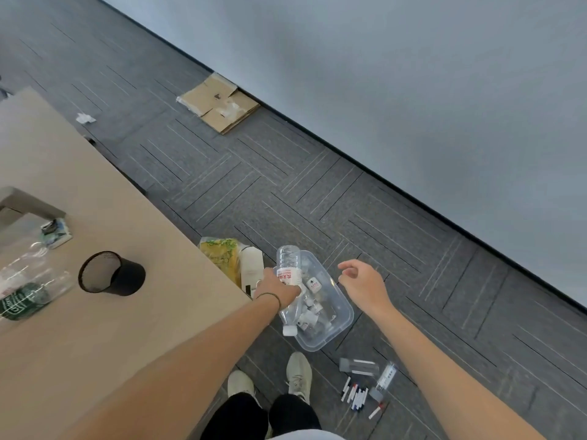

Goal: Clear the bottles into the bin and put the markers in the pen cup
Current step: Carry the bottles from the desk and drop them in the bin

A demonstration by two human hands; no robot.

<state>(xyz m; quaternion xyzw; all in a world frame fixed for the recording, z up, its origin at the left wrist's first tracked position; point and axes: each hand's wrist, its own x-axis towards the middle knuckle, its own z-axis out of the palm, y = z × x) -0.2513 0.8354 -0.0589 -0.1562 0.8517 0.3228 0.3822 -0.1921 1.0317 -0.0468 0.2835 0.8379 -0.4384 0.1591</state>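
Bottle (288, 282): clear glossy plastic, white cap; bin (336, 325): translucent smooth plastic. Pen cup (109, 274): black mesh, looks metal; table (95, 312): matt tan surface. Floor (286, 185): grey rough carpet; flattened cardboard (219, 103): matt brown.

My arms are bare to the frame's edge; a thin dark band (269, 296) circles my left wrist, with black trousers (263, 417) and pale sneakers (298, 371) below.
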